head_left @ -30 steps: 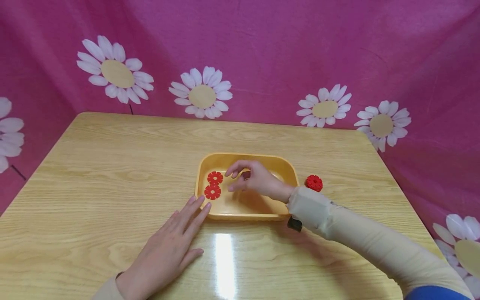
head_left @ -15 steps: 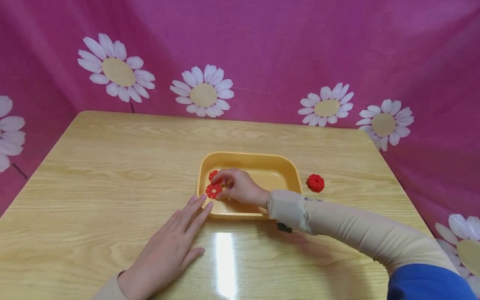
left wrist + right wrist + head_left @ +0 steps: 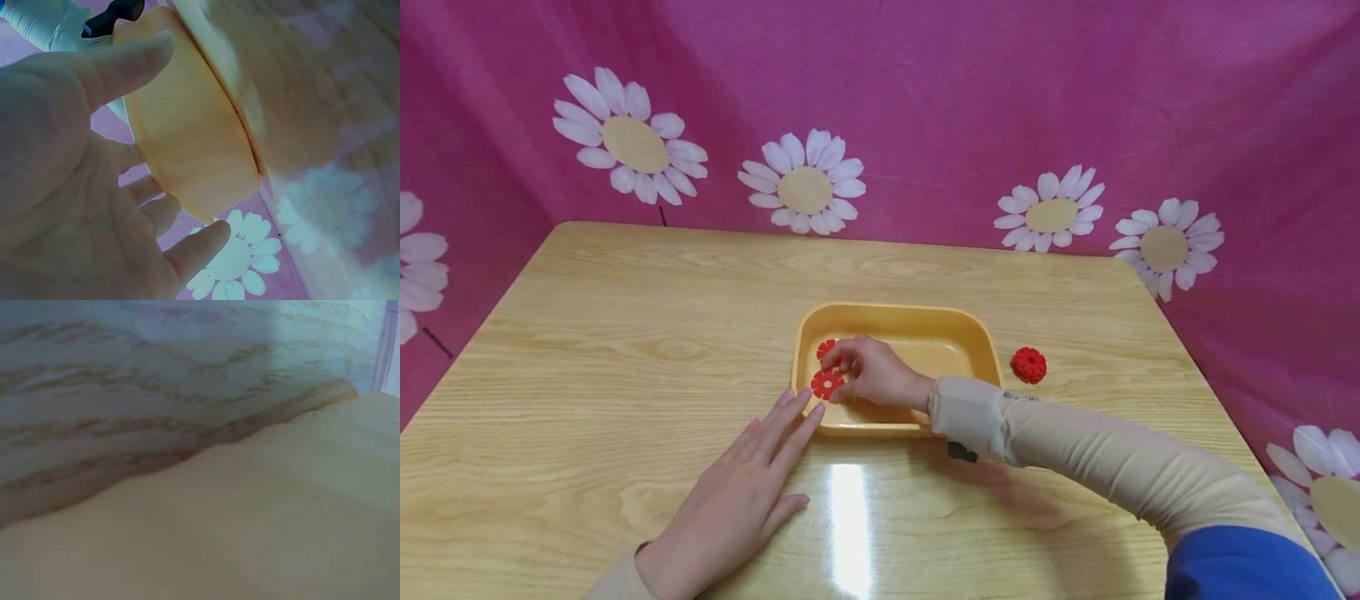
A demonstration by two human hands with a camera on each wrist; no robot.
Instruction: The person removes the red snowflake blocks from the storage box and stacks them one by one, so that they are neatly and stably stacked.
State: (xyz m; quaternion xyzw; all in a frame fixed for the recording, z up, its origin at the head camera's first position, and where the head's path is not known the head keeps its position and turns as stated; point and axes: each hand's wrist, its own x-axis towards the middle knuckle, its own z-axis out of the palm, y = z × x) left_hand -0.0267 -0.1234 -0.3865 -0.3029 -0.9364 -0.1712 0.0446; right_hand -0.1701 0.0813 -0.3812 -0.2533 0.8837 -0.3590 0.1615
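Note:
A yellow plastic tray [image 3: 959, 312] stands on the wooden table. Inside its left end lie two red snowflake building discs, one nearer [image 3: 827, 384] and one farther [image 3: 825, 348], the farther partly covered by fingers. My right hand [image 3: 882, 372] reaches into the tray, thumb and index finger pinching the near disc at its edges. My left hand [image 3: 727, 493] lies with fingers extended, fingertips right at the tray's near left corner. In the left wrist view its thumb [image 3: 134, 65] stands apart from the other fingers beside the tray's outer wall [image 3: 194, 134].
Right of the tray sits a small stack of red snowflake discs [image 3: 1028, 365]. A pink curtain [image 3: 910, 108] printed with white daisies hangs behind the table [image 3: 662, 333]. A blurred pale surface [image 3: 237, 531] fills the lower right wrist view.
My right hand has moved left and down inside the tray, from above its middle to the red discs, and has held nearly still since half a second ago. The left hand has stayed put.

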